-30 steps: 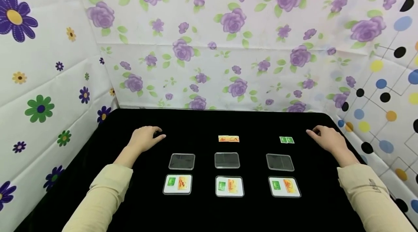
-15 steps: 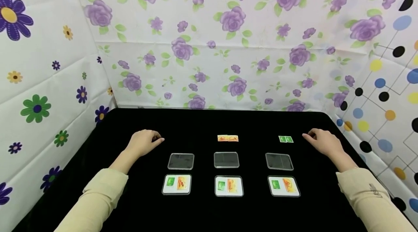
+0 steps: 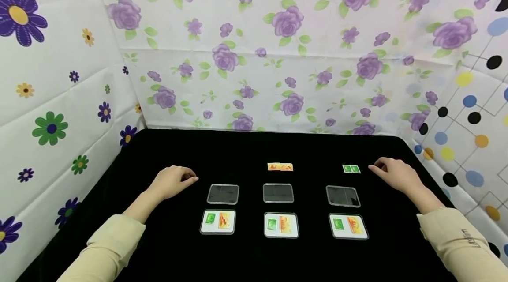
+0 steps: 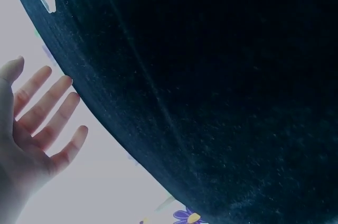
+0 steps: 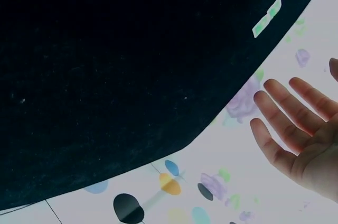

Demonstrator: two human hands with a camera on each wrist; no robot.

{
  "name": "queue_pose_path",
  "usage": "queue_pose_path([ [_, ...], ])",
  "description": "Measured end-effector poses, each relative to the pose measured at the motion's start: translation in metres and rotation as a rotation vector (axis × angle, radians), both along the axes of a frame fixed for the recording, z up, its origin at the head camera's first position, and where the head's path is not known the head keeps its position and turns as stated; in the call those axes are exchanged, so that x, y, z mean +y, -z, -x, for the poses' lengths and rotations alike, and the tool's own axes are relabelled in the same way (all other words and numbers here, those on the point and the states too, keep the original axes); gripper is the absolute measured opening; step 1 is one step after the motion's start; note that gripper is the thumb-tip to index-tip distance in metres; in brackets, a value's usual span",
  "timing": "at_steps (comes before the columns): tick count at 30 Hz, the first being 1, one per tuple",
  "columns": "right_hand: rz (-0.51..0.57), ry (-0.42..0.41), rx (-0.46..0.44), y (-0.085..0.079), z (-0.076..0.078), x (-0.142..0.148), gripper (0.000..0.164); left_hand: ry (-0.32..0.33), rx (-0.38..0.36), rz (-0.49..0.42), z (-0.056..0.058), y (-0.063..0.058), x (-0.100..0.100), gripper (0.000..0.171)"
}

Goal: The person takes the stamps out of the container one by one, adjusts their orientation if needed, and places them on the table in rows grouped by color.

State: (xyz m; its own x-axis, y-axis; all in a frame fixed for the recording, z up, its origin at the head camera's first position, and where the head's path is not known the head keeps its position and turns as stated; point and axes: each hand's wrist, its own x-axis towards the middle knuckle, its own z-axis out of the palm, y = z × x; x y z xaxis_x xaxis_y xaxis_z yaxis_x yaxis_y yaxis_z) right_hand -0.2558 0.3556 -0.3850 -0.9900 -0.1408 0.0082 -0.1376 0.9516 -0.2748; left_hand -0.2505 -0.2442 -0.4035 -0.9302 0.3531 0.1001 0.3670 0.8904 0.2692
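My left hand (image 3: 171,182) is over the left of the black table, loosely curled and holding nothing; in the left wrist view that hand (image 4: 39,123) shows relaxed, spread fingers. To its right lies a clear, shallow plastic case piece (image 3: 223,194). On the other side, my right hand (image 3: 398,174) holds nothing, its fingers (image 5: 280,118) relaxed and apart. Closest to it is a pair of small green picture pieces (image 3: 351,169), also visible in the right wrist view. A pair of orange picture pieces (image 3: 280,167) lies farther left, at the back middle.
Two more clear case pieces, a middle one (image 3: 278,193) and a right one (image 3: 343,196), continue the row. In front are three white cards in clear frames, left (image 3: 218,222), middle (image 3: 281,225) and right (image 3: 348,226), each bearing green and orange pictures. Patterned cloth walls surround the black tabletop (image 3: 254,260).
My left hand has drawn back a little toward the body and to the left. The right hand has come slightly nearer too. The head view has shifted slightly; the pieces on the table stay put.
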Motion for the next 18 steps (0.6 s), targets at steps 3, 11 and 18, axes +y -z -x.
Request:
queue_pose_path([
  [3,-0.001,-0.015,0.004,-0.003,-0.001,-0.002,0.058,0.013,-0.015,-0.015,-0.004,0.0,0.0,0.021],
  [11,0.028,-0.064,0.016,-0.005,-0.006,-0.015,0.051,0.049,0.024,0.001,-0.017,0.004,0.0,0.02],
  [18,0.052,-0.129,0.084,-0.012,-0.009,-0.037,0.036,0.065,0.018,-0.057,-0.032,0.007,-0.002,0.028],
])
